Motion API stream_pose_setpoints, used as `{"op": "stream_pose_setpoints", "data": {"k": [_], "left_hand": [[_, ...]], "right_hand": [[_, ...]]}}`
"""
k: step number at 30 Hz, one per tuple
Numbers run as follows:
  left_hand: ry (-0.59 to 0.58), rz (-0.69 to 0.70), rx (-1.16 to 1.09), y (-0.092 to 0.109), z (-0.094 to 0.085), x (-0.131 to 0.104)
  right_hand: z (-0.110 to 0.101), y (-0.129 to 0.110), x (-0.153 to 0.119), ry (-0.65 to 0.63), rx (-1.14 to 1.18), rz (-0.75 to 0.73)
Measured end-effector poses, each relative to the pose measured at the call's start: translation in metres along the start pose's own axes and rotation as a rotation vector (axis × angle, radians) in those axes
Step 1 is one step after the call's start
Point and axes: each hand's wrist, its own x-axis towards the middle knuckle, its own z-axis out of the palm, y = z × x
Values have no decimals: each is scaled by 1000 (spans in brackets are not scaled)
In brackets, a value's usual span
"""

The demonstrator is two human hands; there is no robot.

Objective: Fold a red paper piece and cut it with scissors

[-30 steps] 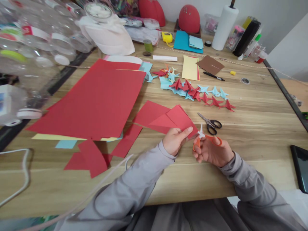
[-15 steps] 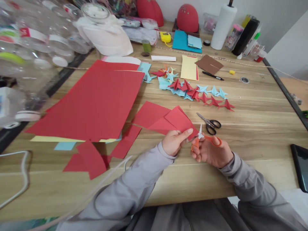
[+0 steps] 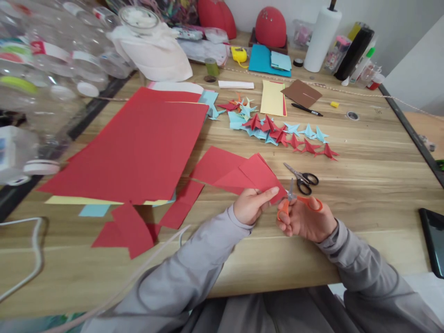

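head view: i've got my left hand (image 3: pixel 250 205) low and central over the wooden surface (image 3: pixel 364 157), its fingers (image 3: pixel 268 192) pinching the near corner of a folded red paper piece (image 3: pixel 258 175). the paper is lifted at that corner and angles away up-left, its far part overlapping another red sheet lying flat. my right hand (image 3: pixel 308 221) sits just beside it, fingers curled through the loops of the orange scissors (image 3: pixel 294 201), gripping them; the short blades point up and meet the paper's right edge, and i can't tell how far apart the blades stand. just beyond the blades, black scissors (image 3: pixel 302 177) lie flat on the surface, untouched. further back, a row of folded red and blue paper shapes (image 3: pixel 284 132) stretches across the middle. to the left lies a big red sheet (image 3: pixel 135 143), with red offcuts (image 3: pixel 132 229) near the front edge. a paper towel roll (image 3: pixel 322 39) stands at the back.
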Motion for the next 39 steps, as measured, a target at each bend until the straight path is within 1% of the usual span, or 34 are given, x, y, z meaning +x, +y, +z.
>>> {"op": "stream_pose_setpoints", "data": {"k": [3, 7, 9, 12, 14, 17, 19, 21, 25, 27, 30, 34, 36, 39], "left_hand": [[-34, -14, 49, -1, 0, -1], [-62, 11, 53, 2, 1, -2], [-46, 7, 35, 4, 2, -2], [13, -17, -4, 6, 4, -1], [22, -16, -11, 6, 5, -1], [29, 63, 13, 2, 3, 0], [53, 113, 69, -2, 0, 1], [68, 136, 118, -4, -3, 1], [29, 189, 86, -2, -2, 1], [11, 178, 53, 0, -1, 0], [58, 155, 36, 3, -1, 0], [204, 229, 11, 2, -2, 3], [217, 227, -24, 2, -1, 4], [199, 189, -42, 2, 2, 2]], "right_hand": [[-1, 2, 1, -13, -2, 11], [-1, 2, 1, -25, 0, 27], [-1, 2, 1, -30, 2, 35], [0, 3, 1, -25, -5, 43], [1, 3, 2, -4, -26, 39], [0, 4, 2, 12, -75, 14], [-2, 4, 2, 4, -83, 7], [-3, 4, 2, -7, -73, 14], [-3, 3, 1, -25, -63, 24], [-3, 3, 1, -37, -53, 20], [-4, 3, 1, -56, -46, 11], [-6, 4, 1, -64, -84, -11], [-6, 4, 1, -66, -88, -21], [-4, 4, 1, -58, -78, -28]]}}
